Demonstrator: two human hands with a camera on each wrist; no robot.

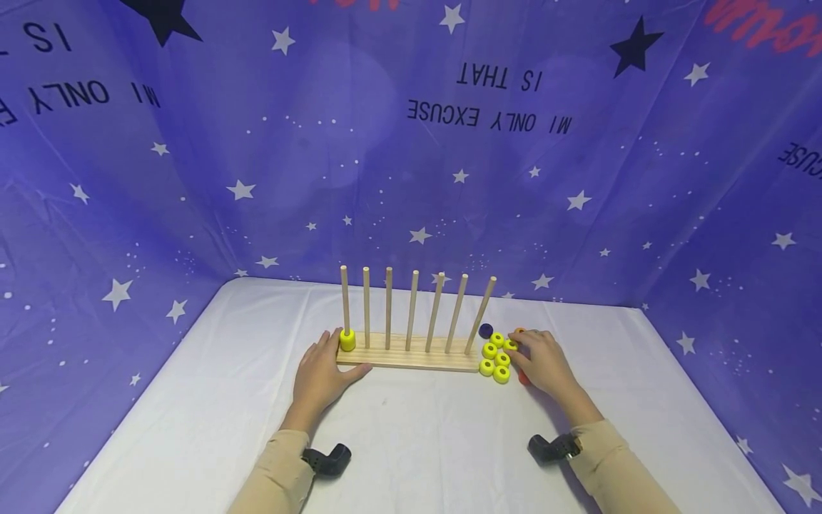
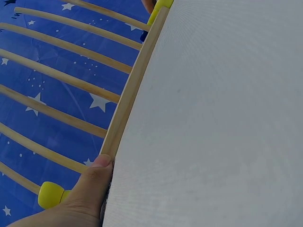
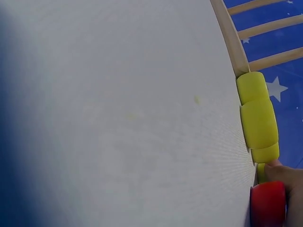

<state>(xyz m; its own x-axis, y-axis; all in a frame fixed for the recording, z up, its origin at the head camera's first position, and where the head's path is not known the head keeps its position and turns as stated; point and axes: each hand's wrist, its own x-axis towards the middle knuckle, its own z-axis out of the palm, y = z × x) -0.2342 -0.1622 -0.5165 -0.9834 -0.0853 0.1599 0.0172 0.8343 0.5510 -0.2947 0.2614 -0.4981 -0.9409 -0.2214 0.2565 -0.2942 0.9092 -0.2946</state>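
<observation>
A wooden peg stand (image 1: 407, 362) with several upright rods lies on the table. My left hand (image 1: 319, 373) grips its left end, the thumb (image 2: 93, 182) along the front edge and the other fingers toward the far side. Yellow beads (image 1: 347, 341) sit at the foot of the leftmost rod. Off the stand's right end lies a cluster of loose yellow beads (image 1: 501, 374). My right hand (image 1: 544, 363) pinches one yellow bead (image 1: 510, 345) at the cluster's right side. Beside that hand is a red bead (image 3: 268, 204), partly hidden under it in the head view.
A dark blue bead (image 1: 486, 330) lies behind the yellow cluster, and an orange bead (image 1: 519, 330) shows just past the right fingers. White cloth (image 1: 411, 442) covers the table. A purple star-printed curtain (image 1: 359, 178) encloses the back and sides.
</observation>
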